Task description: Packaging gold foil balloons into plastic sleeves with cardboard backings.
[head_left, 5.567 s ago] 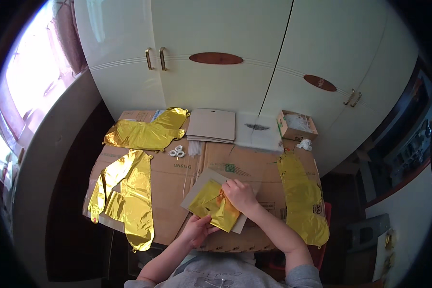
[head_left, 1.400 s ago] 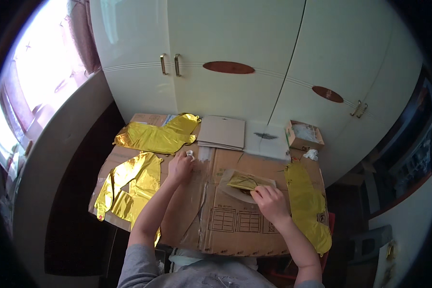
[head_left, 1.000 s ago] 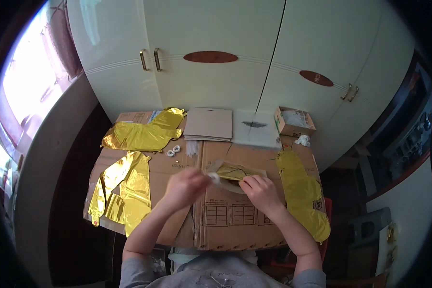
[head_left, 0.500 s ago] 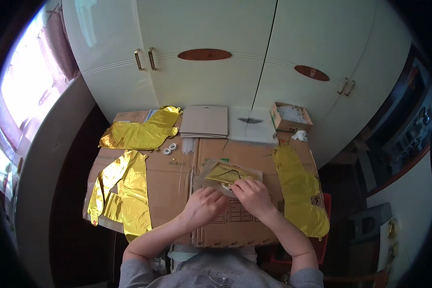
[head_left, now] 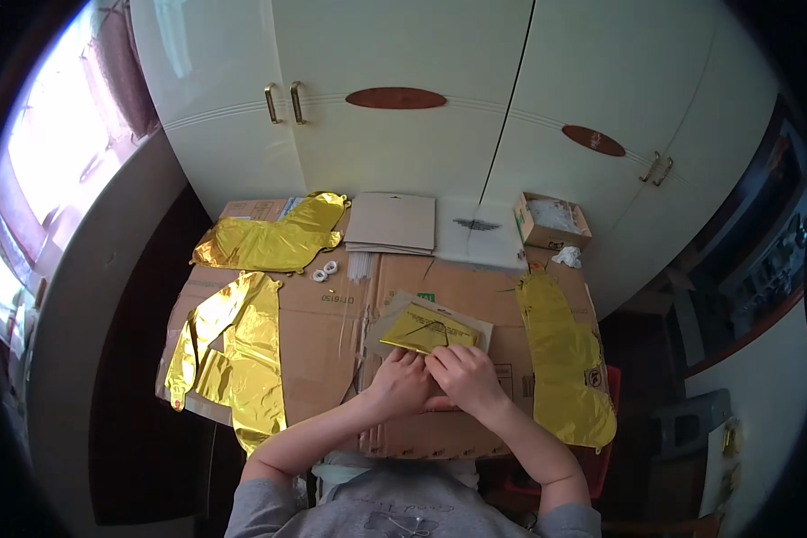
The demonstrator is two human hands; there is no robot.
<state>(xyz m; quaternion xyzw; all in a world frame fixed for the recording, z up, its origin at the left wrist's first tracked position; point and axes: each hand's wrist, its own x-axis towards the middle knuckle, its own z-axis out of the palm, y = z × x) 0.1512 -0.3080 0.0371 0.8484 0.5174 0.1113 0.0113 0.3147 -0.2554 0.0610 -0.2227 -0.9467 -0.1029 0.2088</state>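
A folded gold foil balloon (head_left: 421, 328) lies with dark printing facing up, on top of a pale, partly see-through bag (head_left: 401, 309). My right hand (head_left: 466, 378) is closed over the near right edge of the folded balloon. Beside it, my left hand (head_left: 402, 384) has bent fingers gripping the near edge of the same bundle. The two hands almost touch, and their fingertips are partly hidden. Flat gold foil balloons lie around: one at the far left (head_left: 264, 244), a bent one at the near left (head_left: 253, 359), a long one on the right (head_left: 560, 363).
Brown cardboard (head_left: 318, 332) covers the tabletop. Grey-brown cards (head_left: 390, 222) are stacked at the back over white sticks (head_left: 360, 266). Two white tape rolls (head_left: 325, 272) sit left of centre. A small box (head_left: 551, 221) and crumpled white scrap (head_left: 567, 256) stand back right. White cabinets (head_left: 403, 152) rise behind.
The folded balloon now shows more of its printed face. My left hand has moved right and forward to its near edge. A small white piece by my right fingers is out of sight.
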